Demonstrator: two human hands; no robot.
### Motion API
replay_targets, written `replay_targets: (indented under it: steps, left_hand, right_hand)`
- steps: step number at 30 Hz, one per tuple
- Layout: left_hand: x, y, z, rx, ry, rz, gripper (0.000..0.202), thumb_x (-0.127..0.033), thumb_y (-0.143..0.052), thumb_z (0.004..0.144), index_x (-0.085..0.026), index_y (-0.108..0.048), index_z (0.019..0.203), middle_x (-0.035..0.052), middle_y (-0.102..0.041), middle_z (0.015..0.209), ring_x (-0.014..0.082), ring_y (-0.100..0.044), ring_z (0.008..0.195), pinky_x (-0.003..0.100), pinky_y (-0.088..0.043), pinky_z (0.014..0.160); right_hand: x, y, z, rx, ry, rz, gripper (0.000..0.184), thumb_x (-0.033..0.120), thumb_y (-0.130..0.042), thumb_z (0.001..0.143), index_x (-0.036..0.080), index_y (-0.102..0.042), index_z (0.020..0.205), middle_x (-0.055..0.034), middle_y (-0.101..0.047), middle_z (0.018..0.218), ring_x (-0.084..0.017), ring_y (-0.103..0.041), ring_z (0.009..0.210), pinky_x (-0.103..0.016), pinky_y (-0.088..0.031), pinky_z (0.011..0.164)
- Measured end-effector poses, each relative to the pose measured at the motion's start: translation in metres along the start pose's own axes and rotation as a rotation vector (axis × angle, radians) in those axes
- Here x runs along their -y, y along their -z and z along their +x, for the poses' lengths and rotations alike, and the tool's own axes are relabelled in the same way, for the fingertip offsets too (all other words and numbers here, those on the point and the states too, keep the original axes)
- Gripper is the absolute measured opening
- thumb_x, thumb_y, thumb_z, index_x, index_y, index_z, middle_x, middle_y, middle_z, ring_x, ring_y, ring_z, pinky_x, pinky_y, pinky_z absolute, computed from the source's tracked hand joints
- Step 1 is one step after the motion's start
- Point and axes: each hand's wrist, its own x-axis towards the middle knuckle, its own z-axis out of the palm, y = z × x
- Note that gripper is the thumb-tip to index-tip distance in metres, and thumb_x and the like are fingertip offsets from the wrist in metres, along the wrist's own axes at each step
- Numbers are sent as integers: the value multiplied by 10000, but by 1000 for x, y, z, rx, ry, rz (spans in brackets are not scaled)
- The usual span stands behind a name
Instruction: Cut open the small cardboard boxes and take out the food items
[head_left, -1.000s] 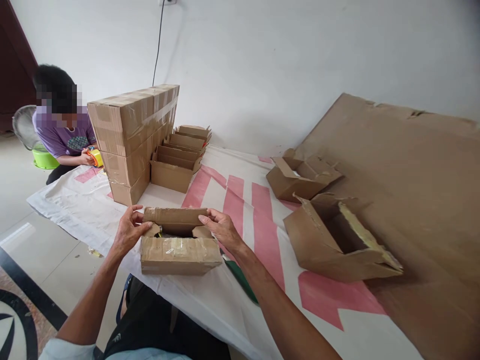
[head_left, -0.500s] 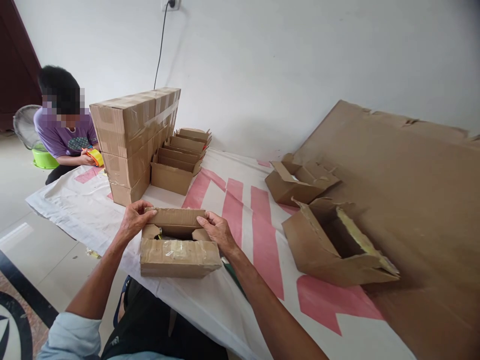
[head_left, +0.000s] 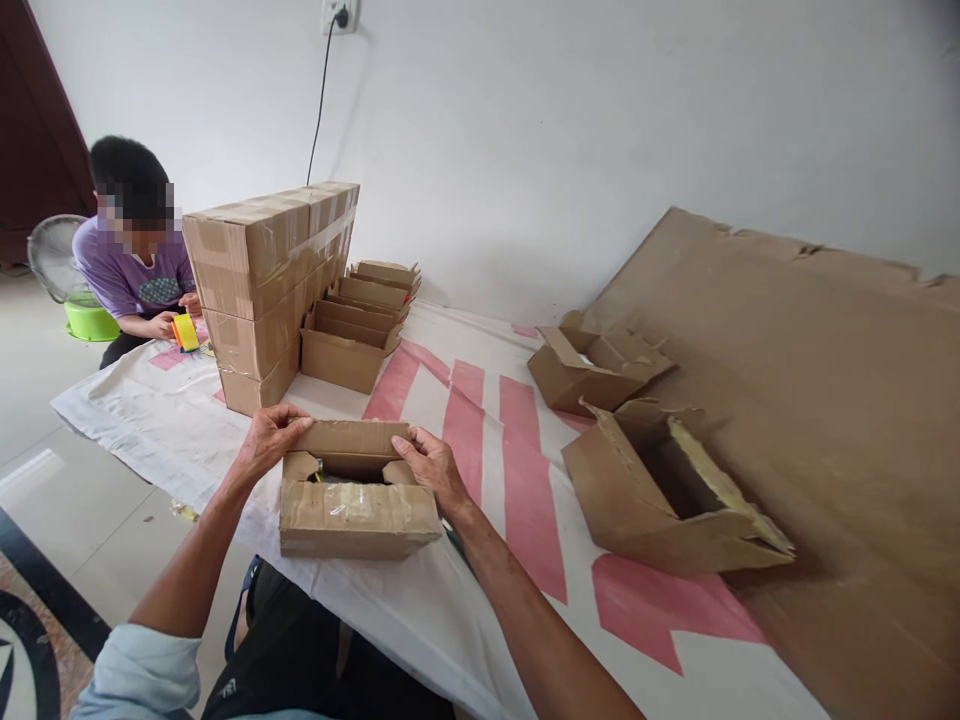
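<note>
A small cardboard box (head_left: 360, 515) lies at the near edge of the cloth-covered table, partly open along its top. Its far flap (head_left: 349, 437) stands raised between my two hands. My left hand (head_left: 271, 440) pinches the flap's left corner, thumb on the near side. On the flap's right corner, my right hand (head_left: 431, 462) is closed with its thumb pressed against the cardboard. Small side flaps are folded inward at both ends. Through the gap something dark with a bit of yellow shows, too little to name.
Sealed boxes form a tall stack (head_left: 247, 290) at the left, beside a row of open boxes (head_left: 349, 350). Two open boxes (head_left: 660, 490) stand at right before a large cardboard sheet (head_left: 847, 420). Across the table a person (head_left: 139, 270) handles a yellow-orange tape roll (head_left: 185, 333).
My hands keep the same grip on the box flap. The other person's tape roll has been lowered to the table and a hand has come off it. My view has shifted slightly.
</note>
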Motion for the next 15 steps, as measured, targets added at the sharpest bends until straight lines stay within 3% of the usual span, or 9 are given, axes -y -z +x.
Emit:
replay_targets:
  steps: [6,11,15]
  left_hand:
    - [10,-6,1,-68,3,-21,205,-347,-861,680,-176,-767,745,-10,-655,646,138,-550,621,241,-391,568]
    - [19,-3,-15,-63,37,-89,386,-381,-925,617,-177,-775,909,-4,-687,710,162,-617,655,257,-470,597]
    - [21,3,-37,-44,109,-182,432,-384,-962,592,-164,-781,916,26,-743,777,180,-673,696,283,-535,659]
  right_hand:
    - [-3,-1,-3,-17,18,-11,494,694,-764,762,226,-625,833,-15,-691,802,-200,-582,734,-321,-481,665]
    - [-9,-1,-4,-60,51,-42,490,700,-751,782,237,-592,788,4,-636,753,-194,-540,737,-310,-454,664]
    - [-10,-2,-5,-79,66,-60,488,709,-735,796,238,-605,798,-10,-654,781,-208,-549,760,-323,-458,693]
